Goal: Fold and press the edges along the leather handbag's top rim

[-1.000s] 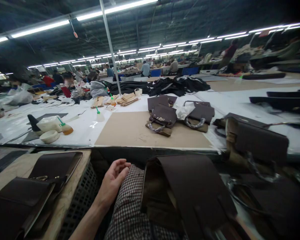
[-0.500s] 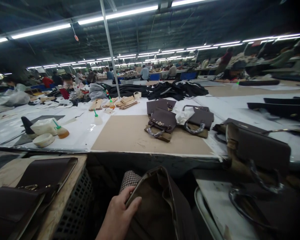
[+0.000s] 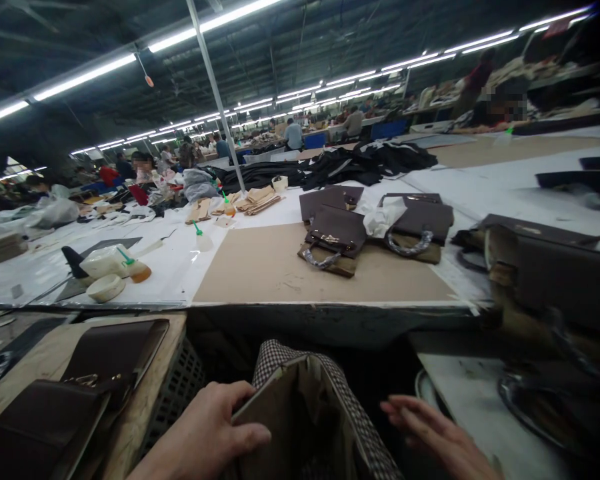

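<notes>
On my lap sits a dark brown handbag [image 3: 293,417], its mouth facing up and its olive-brown lining showing. My left hand [image 3: 207,427] pinches the bag's left edge, thumb on the inner side and fingers outside. To the right of the bag, my right hand [image 3: 433,430] hovers with fingers stretched out and holds nothing. Black-and-white checked cloth [image 3: 273,357] lies behind and along the right side of the bag. The lower part of the bag is out of the frame.
Brown handbags [image 3: 337,233] with wrapped handles lie on a tan board [image 3: 250,267] ahead. More bags rest on a wooden board [image 3: 175,340] at left and a white surface [image 3: 460,380] at right. Glue bottles [image 3: 139,270] stand at left. Other people work farther off.
My right hand has come into view at the right of the bag. My left hand still grips the bag's edge, now lower and to the left. The view has tilted.
</notes>
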Motion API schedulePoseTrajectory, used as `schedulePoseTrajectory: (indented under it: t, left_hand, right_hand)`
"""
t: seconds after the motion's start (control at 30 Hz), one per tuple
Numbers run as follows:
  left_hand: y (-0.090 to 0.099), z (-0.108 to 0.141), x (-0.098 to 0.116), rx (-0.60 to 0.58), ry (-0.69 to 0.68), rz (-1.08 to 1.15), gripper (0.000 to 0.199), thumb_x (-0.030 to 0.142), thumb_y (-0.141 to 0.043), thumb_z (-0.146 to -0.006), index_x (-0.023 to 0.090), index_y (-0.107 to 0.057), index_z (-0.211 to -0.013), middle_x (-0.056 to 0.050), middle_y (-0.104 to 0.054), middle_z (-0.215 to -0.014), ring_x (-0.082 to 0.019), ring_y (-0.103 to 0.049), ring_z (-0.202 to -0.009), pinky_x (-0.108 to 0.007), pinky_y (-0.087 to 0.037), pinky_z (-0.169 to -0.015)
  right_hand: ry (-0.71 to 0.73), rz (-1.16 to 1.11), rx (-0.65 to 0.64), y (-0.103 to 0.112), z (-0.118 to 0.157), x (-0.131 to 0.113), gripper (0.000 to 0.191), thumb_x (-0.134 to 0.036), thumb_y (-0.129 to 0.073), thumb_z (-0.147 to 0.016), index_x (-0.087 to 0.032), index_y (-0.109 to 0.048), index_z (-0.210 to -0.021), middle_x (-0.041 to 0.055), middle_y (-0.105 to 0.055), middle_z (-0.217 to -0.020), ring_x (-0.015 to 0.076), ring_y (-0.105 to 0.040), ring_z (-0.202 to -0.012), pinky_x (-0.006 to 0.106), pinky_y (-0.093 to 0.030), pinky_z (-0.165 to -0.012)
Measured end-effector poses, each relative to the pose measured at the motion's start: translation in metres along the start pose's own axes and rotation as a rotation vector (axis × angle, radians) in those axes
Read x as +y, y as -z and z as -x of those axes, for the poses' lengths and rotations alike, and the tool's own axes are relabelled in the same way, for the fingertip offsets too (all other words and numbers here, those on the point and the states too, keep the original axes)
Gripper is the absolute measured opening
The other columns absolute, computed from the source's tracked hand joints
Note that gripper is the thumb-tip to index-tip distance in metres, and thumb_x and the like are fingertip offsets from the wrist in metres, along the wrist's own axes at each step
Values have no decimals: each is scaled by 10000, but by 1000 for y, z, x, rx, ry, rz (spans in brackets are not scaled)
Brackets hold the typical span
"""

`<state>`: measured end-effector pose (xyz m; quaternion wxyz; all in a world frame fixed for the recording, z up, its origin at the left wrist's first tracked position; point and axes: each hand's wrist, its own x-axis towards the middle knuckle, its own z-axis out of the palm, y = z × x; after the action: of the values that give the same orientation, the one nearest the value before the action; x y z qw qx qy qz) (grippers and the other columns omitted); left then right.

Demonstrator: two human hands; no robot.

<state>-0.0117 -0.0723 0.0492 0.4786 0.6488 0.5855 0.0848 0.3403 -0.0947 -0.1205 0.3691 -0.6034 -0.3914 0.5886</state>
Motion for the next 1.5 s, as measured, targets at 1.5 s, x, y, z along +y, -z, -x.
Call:
schedulePoseTrajectory:
  t: [1.5]
  left_hand:
    - [-11,32,-88,288,262,451,269,364,-706,-784,211,-627,-990,13,-665,-859,-163,-577,-811,-235,-436,-698]
  right_hand:
    - [559,733,-792,-152,-91,-123,128,-327,-614,-828,-214,-628,-769,24,-727,-918,176,-620,-738,271,-481,-723]
